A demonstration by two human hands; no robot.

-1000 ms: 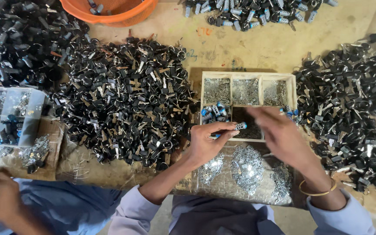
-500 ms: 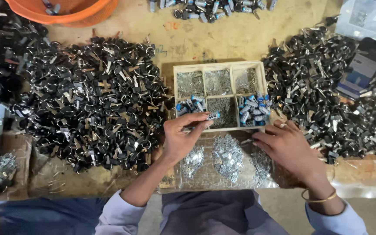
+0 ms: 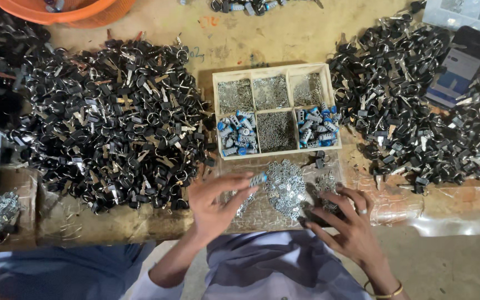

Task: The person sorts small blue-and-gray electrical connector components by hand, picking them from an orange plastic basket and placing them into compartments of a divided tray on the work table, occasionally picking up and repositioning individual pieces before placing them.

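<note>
Your left hand is pinching a small blue-and-silver metal cylinder between its fingertips, while your right hand, fingers spread loose, is resting on the heap of shiny stamped metal clips on the counter.

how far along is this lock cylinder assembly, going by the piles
Done: hard to tell; nothing visibly separates finished pieces. In hand: left hand pinches one small blue-and-silver cylinder; right hand picks at small silver metal plates. Left: blue cylinders in wooden divided tray, large heaps of black-headed keys.
</note>
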